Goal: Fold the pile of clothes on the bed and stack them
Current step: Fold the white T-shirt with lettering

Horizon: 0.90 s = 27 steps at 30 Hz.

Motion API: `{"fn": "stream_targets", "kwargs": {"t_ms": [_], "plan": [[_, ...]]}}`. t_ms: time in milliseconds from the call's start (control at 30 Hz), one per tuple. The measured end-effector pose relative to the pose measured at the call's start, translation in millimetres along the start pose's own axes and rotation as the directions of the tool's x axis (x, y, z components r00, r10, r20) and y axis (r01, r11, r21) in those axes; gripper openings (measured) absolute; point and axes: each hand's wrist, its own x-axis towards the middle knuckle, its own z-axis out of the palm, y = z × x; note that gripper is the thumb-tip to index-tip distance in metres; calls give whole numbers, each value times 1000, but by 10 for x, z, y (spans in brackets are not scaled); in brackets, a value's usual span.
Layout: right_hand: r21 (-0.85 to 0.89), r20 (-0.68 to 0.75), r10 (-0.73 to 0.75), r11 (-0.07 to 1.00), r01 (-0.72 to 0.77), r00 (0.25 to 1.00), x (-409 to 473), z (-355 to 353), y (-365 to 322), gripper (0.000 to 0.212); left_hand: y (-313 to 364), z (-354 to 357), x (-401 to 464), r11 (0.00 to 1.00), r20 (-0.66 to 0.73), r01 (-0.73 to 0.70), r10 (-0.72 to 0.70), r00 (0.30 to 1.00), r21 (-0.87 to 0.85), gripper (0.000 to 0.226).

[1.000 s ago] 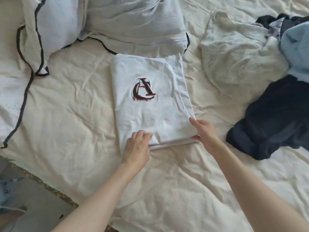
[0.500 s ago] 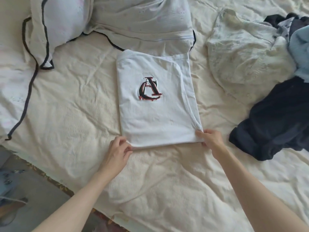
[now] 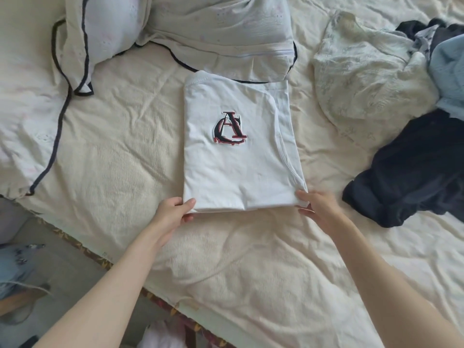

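A folded white T-shirt (image 3: 238, 172) with a black-and-red letter emblem lies flat on the cream bed sheet (image 3: 120, 172). My left hand (image 3: 173, 212) pinches its near left corner, thumb on top and fingers under the edge. My right hand (image 3: 319, 207) grips the near right corner the same way. To the right lies the unfolded pile: a dark navy garment (image 3: 411, 177), a pale blue garment (image 3: 449, 71) and a cream patterned garment (image 3: 369, 79).
Two pillows with dark piping, one (image 3: 100, 33) at the far left and one (image 3: 221, 33) just behind the T-shirt. The bed's near edge (image 3: 100, 257) runs diagonally at the lower left, with floor beyond it.
My left hand has slid left from the middle of the shirt's near edge to its left corner. My right hand has come down to the right corner. Both now hold the corners.
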Motion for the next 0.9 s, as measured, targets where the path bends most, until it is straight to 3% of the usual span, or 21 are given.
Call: {"fn": "stream_targets", "kwargs": {"t_ms": [100,267,400,433,533,633,700,767,833,900], "plan": [[-2,-11,34,999,-34,999,-320,-52,297,5,-93,-219,-247,998,53,63,-62,997,-29,11],[-101,46,216,972,-211,975,-928,-245,1070,7,-615,-456,-738,937,119,349,-345,931,-14,10],[-158,40,263,954,-254,964,-1215,-324,1362,12,-935,-526,-1034,906,100,421,-415,904,-47,12],[-150,24,223,965,-218,974,-1270,-329,1348,8,-933,-524,-1074,916,67,399,-396,916,-44,19],[-223,3,-40,974,40,999,-1348,-351,1232,40,-762,-507,-1110,963,-90,202,-188,978,178,29],[-244,107,-216,940,237,970,-1376,-346,1008,32,-433,-488,-1122,929,14,-101,103,995,356,12],[-218,166,-235,938,269,958,-1362,-363,869,27,-263,-508,-1085,887,129,-215,177,976,410,17],[-238,232,-241,925,295,942,-1345,-383,763,32,-168,-523,-1037,859,230,-234,140,963,456,28],[-274,281,-223,913,301,933,-1339,-388,677,34,-151,-523,-967,819,263,-244,119,957,519,37],[-302,331,-162,915,267,930,-1316,-406,602,39,-133,-504,-909,766,234,-296,194,953,571,32]]}}
